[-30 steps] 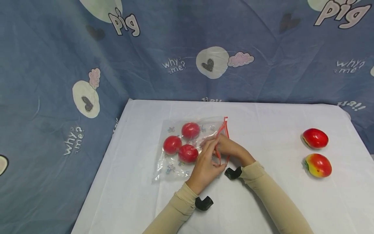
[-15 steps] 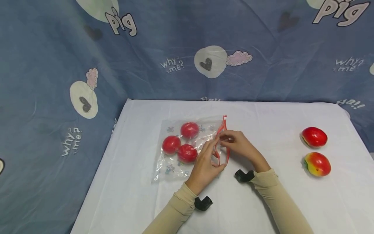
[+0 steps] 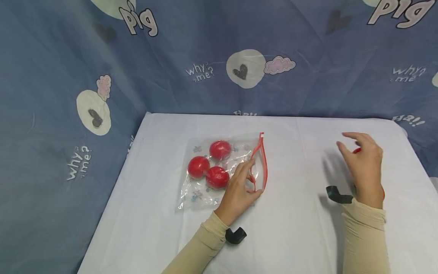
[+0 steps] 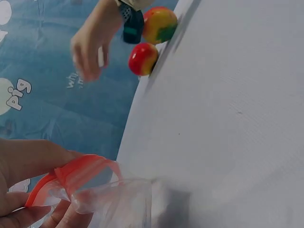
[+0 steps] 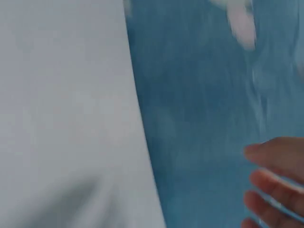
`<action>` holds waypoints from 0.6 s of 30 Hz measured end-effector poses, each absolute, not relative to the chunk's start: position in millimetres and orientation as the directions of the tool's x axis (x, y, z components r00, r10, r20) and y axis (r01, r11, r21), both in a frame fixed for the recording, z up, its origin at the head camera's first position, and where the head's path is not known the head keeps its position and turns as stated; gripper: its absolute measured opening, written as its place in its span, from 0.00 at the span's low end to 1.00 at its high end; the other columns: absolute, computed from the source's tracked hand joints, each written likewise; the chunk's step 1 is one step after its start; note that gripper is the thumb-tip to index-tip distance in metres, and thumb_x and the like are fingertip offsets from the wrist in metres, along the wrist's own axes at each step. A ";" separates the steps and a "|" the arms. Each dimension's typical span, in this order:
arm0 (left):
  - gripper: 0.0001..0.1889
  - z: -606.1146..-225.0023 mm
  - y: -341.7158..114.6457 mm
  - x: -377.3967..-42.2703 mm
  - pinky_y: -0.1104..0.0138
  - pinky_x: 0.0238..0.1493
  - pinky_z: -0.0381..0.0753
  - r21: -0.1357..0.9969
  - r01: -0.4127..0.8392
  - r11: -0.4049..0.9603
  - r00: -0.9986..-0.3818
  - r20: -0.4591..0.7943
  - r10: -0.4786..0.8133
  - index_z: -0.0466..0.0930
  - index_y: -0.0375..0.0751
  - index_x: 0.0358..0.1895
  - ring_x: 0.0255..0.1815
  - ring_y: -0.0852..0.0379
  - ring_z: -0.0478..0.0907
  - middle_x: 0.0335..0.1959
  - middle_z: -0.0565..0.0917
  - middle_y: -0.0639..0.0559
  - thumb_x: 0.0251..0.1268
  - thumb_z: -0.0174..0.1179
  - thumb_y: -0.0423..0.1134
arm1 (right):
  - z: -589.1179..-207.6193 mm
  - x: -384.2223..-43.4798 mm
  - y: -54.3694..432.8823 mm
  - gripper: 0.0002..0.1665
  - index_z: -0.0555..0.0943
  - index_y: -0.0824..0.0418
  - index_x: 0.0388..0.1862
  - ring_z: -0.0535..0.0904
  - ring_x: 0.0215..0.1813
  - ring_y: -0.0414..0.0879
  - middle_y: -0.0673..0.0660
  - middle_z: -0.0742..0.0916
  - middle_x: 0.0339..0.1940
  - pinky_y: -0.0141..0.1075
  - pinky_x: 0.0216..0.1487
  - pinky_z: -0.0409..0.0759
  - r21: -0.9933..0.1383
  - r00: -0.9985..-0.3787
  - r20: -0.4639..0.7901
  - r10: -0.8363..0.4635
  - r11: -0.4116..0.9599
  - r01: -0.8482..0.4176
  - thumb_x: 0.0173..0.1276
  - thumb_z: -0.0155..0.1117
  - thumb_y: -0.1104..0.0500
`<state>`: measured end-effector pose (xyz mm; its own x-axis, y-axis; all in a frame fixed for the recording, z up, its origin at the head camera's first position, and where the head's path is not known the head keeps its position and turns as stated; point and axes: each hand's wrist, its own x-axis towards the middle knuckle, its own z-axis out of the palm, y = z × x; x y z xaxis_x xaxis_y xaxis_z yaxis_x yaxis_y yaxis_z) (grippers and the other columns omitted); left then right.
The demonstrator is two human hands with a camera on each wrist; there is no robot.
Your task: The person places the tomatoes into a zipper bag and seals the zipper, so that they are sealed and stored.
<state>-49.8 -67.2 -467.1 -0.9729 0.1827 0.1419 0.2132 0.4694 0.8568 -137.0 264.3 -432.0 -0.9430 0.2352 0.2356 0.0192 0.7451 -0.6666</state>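
A clear zip bag [image 3: 191,198] with a red zip edge [image 3: 264,163] lies flat in the head view. Inside it are three round red fruits [image 3: 217,177]. My left hand [image 3: 237,190] holds the bag at its mouth, thumb and fingers spread along the red edge; the left wrist view shows the mouth gaping. Over on the right, my right hand [image 3: 367,163] is in the air with relaxed, slightly bent fingers and holds nothing. It mostly hides two red-and-yellow, mango-like fruits from the head view. The left wrist view shows both, one larger fruit [image 4: 159,23] and one smaller-looking fruit [image 4: 142,58].
A white-covered table [image 3: 294,228] carries everything. Behind it and to the left hangs a blue printed cloth [image 3: 191,38]. Black wrist mounts, one by the left sleeve [image 3: 236,236] and one by the right sleeve [image 3: 338,195], jut out near the tabletop.
My right hand has come out of the bag's mouth and moved far right, over the two loose fruits. My left hand keeps its hold on the bag.
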 end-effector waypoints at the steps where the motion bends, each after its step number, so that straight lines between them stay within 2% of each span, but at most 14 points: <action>1: 0.46 -466.5 -67.3 -50.0 0.80 0.39 0.85 0.855 0.218 0.471 -0.972 0.144 0.187 0.64 0.43 0.77 0.47 0.57 0.81 0.66 0.74 0.44 0.53 0.78 0.29 | -431.2 -135.4 276.5 0.27 0.79 0.59 0.69 0.72 0.73 0.66 0.66 0.78 0.73 0.53 0.78 0.69 -0.661 -0.938 0.178 0.299 0.742 0.112 0.73 0.67 0.55; 2: 0.46 -466.0 -67.3 -50.2 0.79 0.39 0.86 0.854 0.221 0.471 -0.971 0.147 0.189 0.64 0.43 0.77 0.47 0.57 0.81 0.66 0.74 0.44 0.53 0.77 0.29 | -431.3 -134.4 287.4 0.30 0.76 0.59 0.73 0.67 0.76 0.67 0.67 0.74 0.77 0.62 0.78 0.66 -0.654 -0.930 0.117 0.347 0.732 0.191 0.74 0.65 0.54; 3: 0.46 -465.3 -67.5 -50.4 0.79 0.39 0.86 0.853 0.224 0.472 -0.970 0.150 0.189 0.65 0.42 0.77 0.47 0.56 0.81 0.65 0.74 0.43 0.53 0.77 0.28 | -432.4 -133.7 297.0 0.33 0.72 0.58 0.76 0.62 0.79 0.68 0.67 0.69 0.80 0.65 0.79 0.63 -0.639 -0.923 0.052 0.381 0.723 0.262 0.75 0.63 0.52; 5: 0.46 -464.4 -66.8 -50.6 0.77 0.39 0.87 0.857 0.222 0.465 -0.971 0.148 0.189 0.64 0.42 0.77 0.47 0.56 0.80 0.65 0.75 0.43 0.53 0.77 0.28 | -434.0 -132.6 313.0 0.38 0.65 0.57 0.81 0.54 0.83 0.68 0.68 0.62 0.83 0.69 0.75 0.66 -0.615 -0.906 -0.058 0.419 0.700 0.363 0.76 0.61 0.52; 7: 0.47 -463.5 -66.1 -50.6 0.74 0.39 0.89 0.861 0.218 0.460 -0.971 0.146 0.188 0.64 0.43 0.77 0.47 0.56 0.80 0.63 0.75 0.42 0.52 0.77 0.27 | -436.1 -132.0 323.7 0.41 0.60 0.59 0.83 0.53 0.83 0.70 0.71 0.58 0.84 0.71 0.72 0.68 -0.598 -0.894 -0.129 0.429 0.686 0.415 0.76 0.62 0.52; 12: 0.47 -462.7 -68.1 -49.6 0.72 0.39 0.90 0.859 0.219 0.464 -0.971 0.147 0.188 0.65 0.42 0.77 0.46 0.56 0.80 0.59 0.76 0.42 0.52 0.77 0.27 | -439.5 -131.8 331.8 0.46 0.54 0.61 0.84 0.54 0.79 0.76 0.78 0.59 0.80 0.74 0.68 0.70 -0.569 -0.872 -0.261 0.414 0.663 0.486 0.75 0.62 0.50; 18: 0.46 -461.2 -67.3 -49.0 0.77 0.38 0.87 0.864 0.242 0.442 -0.967 0.174 0.189 0.64 0.43 0.77 0.47 0.56 0.79 0.64 0.75 0.44 0.53 0.77 0.28 | -438.1 -132.4 332.5 0.47 0.52 0.61 0.84 0.52 0.79 0.77 0.79 0.60 0.79 0.75 0.66 0.71 -0.558 -0.867 -0.309 0.392 0.663 0.499 0.75 0.62 0.51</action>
